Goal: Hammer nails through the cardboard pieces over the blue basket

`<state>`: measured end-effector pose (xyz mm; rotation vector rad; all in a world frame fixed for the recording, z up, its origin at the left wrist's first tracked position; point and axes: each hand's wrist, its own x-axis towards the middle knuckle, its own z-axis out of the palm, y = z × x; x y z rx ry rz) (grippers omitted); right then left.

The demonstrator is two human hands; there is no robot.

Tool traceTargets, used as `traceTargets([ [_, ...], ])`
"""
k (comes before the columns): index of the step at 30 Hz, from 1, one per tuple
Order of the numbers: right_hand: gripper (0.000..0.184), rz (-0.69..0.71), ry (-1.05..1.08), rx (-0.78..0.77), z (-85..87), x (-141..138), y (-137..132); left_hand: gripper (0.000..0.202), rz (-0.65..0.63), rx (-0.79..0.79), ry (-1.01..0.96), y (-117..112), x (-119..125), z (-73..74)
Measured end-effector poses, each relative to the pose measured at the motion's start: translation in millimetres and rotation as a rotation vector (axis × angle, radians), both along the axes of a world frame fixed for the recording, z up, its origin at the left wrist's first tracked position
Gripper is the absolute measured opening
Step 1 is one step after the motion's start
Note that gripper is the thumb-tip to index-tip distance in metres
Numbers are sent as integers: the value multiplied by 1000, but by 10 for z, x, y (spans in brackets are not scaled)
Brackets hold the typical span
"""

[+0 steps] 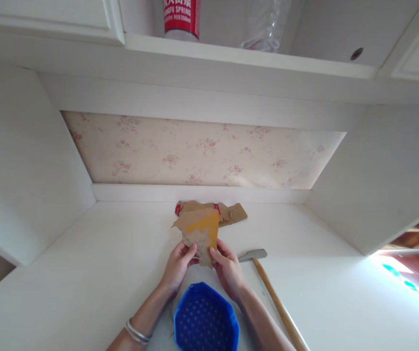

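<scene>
A torn piece of brown cardboard (pixel 207 226) with a yellow patch and a ragged, peeled surface is held up between both hands. My left hand (pixel 177 265) pinches its lower left side, thumb in front. On the lower right edge, my right hand (pixel 227 267) grips it the same way. More torn cardboard (pixel 237 213) with red printed bits lies just behind, partly covered by the held piece. Below my hands stands a blue, many-sided container (pixel 205 317) with a dotted bottom, cut off by the frame's lower edge.
Right of my right hand lies a tool with a grey metal head and a long wooden handle (pixel 277 300); the hand hides part of its head. White side panels enclose the white countertop (pixel 122 243). An overhead shelf (pixel 231 53) carries a red-labelled bottle (pixel 182 17) and clear plastic (pixel 268 24).
</scene>
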<state>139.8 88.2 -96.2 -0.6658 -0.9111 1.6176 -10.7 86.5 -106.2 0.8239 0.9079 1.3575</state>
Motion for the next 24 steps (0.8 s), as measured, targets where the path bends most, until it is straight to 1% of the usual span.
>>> traceTargets([
  [3, 37, 22, -95, 10, -91, 52, 22, 38, -6, 4, -51, -21, -27, -32],
  [4, 38, 6, -135, 18, -132, 60, 35, 37, -10, 0, -84, -27, -35, -32],
  [6, 33, -41, -233, 47, -221, 55, 62, 35, -23, -24, -149, -35, -47, -26],
  [9, 38, -93, -396, 138, -317, 11, 72, 36, -59, -79, -218, -40, -51, -32],
  [12, 38, -108, -531, 248, -324, -19, 42, 35, -89, -98, -246, -45, -45, -58],
  [16, 40, -147, -653, 345, -282, -5, 19, 36, -86, -92, -256, -54, -35, -63],
  [21, 28, -256, -769, 390, -311, 16, 36, 38, -94, -102, -223, -67, -12, -41],
  [24, 24, -319, -828, 416, -335, 17, 32, 37, -99, -114, -221, -60, -5, -51],
])
